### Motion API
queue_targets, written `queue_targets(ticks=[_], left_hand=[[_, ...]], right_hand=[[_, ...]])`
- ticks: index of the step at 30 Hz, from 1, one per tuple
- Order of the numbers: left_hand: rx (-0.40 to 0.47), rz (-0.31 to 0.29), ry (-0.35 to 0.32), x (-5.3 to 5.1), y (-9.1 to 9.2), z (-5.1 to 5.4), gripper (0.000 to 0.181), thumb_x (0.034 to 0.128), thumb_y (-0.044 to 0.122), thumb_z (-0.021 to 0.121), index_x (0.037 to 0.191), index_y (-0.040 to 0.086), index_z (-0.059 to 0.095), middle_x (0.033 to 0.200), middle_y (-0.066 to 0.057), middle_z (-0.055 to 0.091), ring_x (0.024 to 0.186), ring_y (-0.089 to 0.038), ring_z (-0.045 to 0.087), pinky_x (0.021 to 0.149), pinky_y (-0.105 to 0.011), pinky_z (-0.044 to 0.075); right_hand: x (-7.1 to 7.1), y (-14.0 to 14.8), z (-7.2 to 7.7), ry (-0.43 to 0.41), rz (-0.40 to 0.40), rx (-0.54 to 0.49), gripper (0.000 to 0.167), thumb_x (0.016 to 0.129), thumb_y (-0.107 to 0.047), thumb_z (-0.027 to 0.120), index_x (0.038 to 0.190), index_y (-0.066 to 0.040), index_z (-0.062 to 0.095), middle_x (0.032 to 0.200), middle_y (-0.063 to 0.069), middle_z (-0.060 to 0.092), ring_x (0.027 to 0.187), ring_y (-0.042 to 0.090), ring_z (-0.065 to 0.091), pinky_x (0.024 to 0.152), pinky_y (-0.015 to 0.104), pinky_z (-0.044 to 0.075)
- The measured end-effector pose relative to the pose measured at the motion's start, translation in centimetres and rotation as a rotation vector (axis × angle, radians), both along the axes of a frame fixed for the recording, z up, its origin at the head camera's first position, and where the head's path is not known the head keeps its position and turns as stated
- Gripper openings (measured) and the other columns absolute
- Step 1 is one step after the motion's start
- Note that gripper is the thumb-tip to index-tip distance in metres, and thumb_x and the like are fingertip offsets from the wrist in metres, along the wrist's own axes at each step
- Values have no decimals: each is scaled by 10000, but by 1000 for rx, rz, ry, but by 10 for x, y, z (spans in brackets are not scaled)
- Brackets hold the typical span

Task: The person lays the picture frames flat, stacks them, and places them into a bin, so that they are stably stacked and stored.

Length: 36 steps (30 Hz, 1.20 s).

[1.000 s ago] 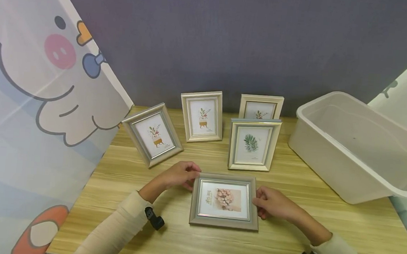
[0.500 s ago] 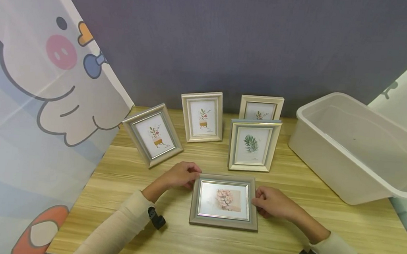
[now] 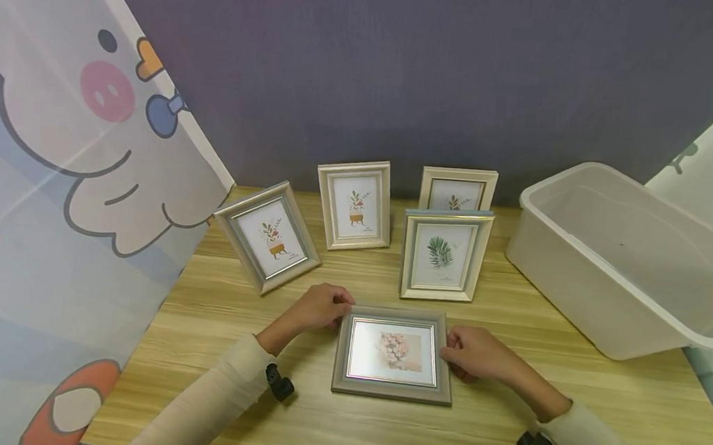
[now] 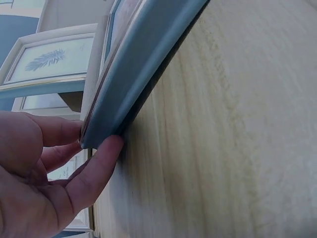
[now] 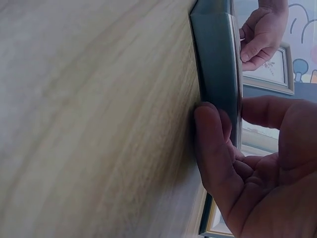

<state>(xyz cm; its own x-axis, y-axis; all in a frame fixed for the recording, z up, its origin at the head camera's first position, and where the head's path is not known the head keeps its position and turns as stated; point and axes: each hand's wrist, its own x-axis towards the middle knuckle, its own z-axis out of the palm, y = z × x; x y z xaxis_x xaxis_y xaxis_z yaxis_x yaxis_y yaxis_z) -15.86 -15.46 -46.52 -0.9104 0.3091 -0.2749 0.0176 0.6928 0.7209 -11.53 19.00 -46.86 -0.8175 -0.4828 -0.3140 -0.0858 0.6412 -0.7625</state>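
Note:
A grey picture frame (image 3: pixel 342 361) with a pink flower print lies sideways, face up, at the front middle of the wooden table. At its far left corner my left hand (image 3: pixel 320 306) pinches the edge; the left wrist view shows thumb and fingers on either side of that corner. Across from it, my right hand (image 3: pixel 478 354) pinches the right short edge, with fingers curled. In the right wrist view the frame's side (image 5: pixel 216 59) sits between thumb and fingers. Glare washes out the lettering on the print. The frame's back is hidden.
Behind stand a grey frame (image 3: pixel 268 238) turned at an angle, a cream frame (image 3: pixel 354 205), and a leaf-print frame (image 3: pixel 442 256) partly covering another cream frame (image 3: pixel 457 188). A white plastic bin (image 3: pixel 584 289) occupies the right side. A dark wall (image 3: pixel 405 80) closes the back.
Glare has spread over the print's left part, hiding its lettering, so the held frame has tilted slightly. My left forearm has shifted a little to the right. The standing frames have stayed put.

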Motion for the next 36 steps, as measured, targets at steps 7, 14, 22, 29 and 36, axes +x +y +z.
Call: queue_targets(ticks=[7, 14, 22, 29, 36], left_hand=[[-32, 4, 19, -1, 1, -3, 140, 980, 140, 649, 1056, 92, 757, 955, -50, 746, 610, -104, 670, 590, -252, 576], [-51, -20, 35, -1, 2, -1, 142, 982, 143, 649, 1052, 86, 759, 916, -39, 748, 614, -95, 659, 581, -242, 556], [-96, -37, 76, -4, 3, 1, 124, 959, 160, 646, 1019, 124, 749, 912, 0, 730, 740, -108, 621, 694, -269, 520], [-85, -22, 127, -10, 8, 11, 151, 967, 182, 671, 1083, 106, 730, 1046, -65, 728, 948, -195, 667, 775, -323, 566], [-47, -51, 139, -21, 17, 15, 282, 983, 175, 662, 1237, 54, 671, 1157, -107, 717, 1081, -257, 681, 889, -389, 587]], right_hand=[[-2, 0, -2, -6, -11, 24, 237, 972, -201, 649, 787, -93, 549, 634, 10, 608, 516, 142, 602, 461, 242, 501], [-3, -1, -2, -14, -12, 13, 239, 976, -193, 643, 782, -91, 545, 627, 13, 601, 511, 143, 602, 462, 242, 507], [-6, 3, 11, 136, 38, 96, 177, 950, -213, 669, 805, -124, 619, 640, -53, 565, 532, 76, 507, 478, 226, 427], [-22, 11, 36, 257, 12, 139, 109, 975, -185, 639, 903, -116, 684, 727, -50, 618, 634, 89, 522, 574, 241, 445], [-38, 20, 68, 379, -47, 127, 99, 989, -179, 640, 929, -115, 686, 706, -51, 576, 599, 81, 466, 550, 241, 406]])
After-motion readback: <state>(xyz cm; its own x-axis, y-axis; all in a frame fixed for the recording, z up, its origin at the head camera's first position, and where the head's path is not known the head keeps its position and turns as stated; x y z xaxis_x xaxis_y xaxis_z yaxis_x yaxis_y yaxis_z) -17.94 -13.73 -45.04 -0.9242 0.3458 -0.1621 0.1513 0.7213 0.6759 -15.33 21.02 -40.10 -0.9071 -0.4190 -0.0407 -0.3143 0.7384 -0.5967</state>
